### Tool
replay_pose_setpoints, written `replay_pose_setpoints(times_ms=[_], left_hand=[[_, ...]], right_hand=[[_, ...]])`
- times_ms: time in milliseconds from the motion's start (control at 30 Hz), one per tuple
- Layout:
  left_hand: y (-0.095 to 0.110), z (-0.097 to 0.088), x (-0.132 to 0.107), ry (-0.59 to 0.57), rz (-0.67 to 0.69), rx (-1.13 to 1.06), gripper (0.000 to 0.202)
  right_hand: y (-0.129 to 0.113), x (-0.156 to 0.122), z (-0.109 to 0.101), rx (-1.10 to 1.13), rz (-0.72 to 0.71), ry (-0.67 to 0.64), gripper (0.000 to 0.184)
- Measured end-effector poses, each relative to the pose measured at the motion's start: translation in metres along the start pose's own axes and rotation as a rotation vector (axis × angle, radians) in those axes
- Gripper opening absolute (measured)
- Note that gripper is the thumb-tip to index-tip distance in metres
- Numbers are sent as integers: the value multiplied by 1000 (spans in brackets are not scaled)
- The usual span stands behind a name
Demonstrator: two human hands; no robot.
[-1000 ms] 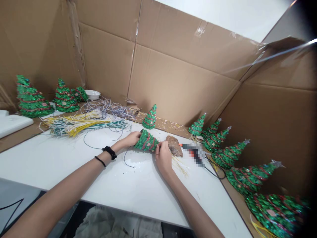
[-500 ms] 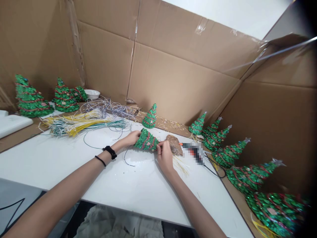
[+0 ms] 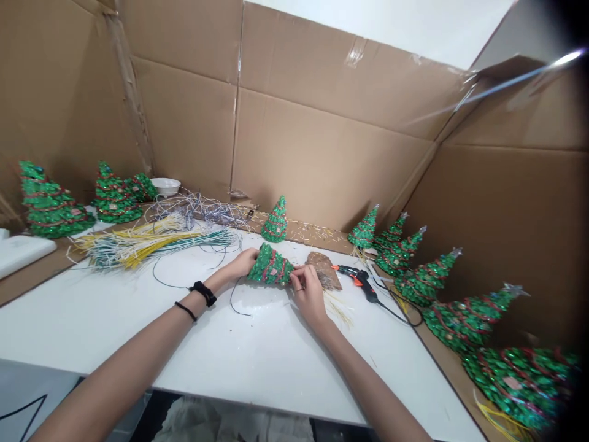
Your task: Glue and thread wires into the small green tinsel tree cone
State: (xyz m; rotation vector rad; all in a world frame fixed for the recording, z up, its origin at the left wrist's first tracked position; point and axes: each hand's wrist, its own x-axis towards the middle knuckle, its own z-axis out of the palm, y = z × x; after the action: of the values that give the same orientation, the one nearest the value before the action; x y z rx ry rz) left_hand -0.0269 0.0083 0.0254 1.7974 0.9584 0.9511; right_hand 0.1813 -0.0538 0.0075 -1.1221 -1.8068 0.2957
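Note:
A small green Christmas tree ornament [image 3: 270, 266] with red garland lies on its side above the white table [image 3: 221, 350]. Its wide base is in my left hand [image 3: 245, 263], whose fingers curl round the edge. At the narrow tip my right hand [image 3: 311, 296] has thumb and fingers pinched together; whatever sits between them is too small to make out. A dark thin wire [image 3: 233, 301] curves down beside the tree's base. Just right of my right hand lie a brown piece [image 3: 322, 264] with fine wire ends and a black and orange glue gun [image 3: 359, 280].
Bundled yellow, white and green wires [image 3: 151, 242] lie at left, near tangled wire [image 3: 197, 209] and a white bowl [image 3: 166, 186]. Another tree [image 3: 275, 220] stands at the back. Several star-topped trees [image 3: 469, 316] line the right edge. Cardboard walls [image 3: 322, 147] enclose the table.
The view has shifted slightly. The tree has turned a little between my hands, and my right fingers remain at its tip.

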Motion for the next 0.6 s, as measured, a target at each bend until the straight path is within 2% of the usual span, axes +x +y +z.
replay_pose_setpoints(times_ms=[133, 300, 400, 467, 600], left_hand=[[1, -1, 1, -60, 28, 27, 9], [-1, -3, 1, -152, 82, -12, 11], [-1, -4, 1, -175, 79, -21, 13], [-1, -4, 1, -179, 67, -16, 15], [3, -2, 0, -157, 33, -28, 14]], right_hand=[[0, 12, -14, 102, 128, -63, 18], [3, 24, -35, 260, 212, -266, 28], [4, 24, -38, 245, 227, -364, 34], [5, 24, -36, 216, 224, -387, 37], [9, 23, -31, 138, 155, -345, 36]])
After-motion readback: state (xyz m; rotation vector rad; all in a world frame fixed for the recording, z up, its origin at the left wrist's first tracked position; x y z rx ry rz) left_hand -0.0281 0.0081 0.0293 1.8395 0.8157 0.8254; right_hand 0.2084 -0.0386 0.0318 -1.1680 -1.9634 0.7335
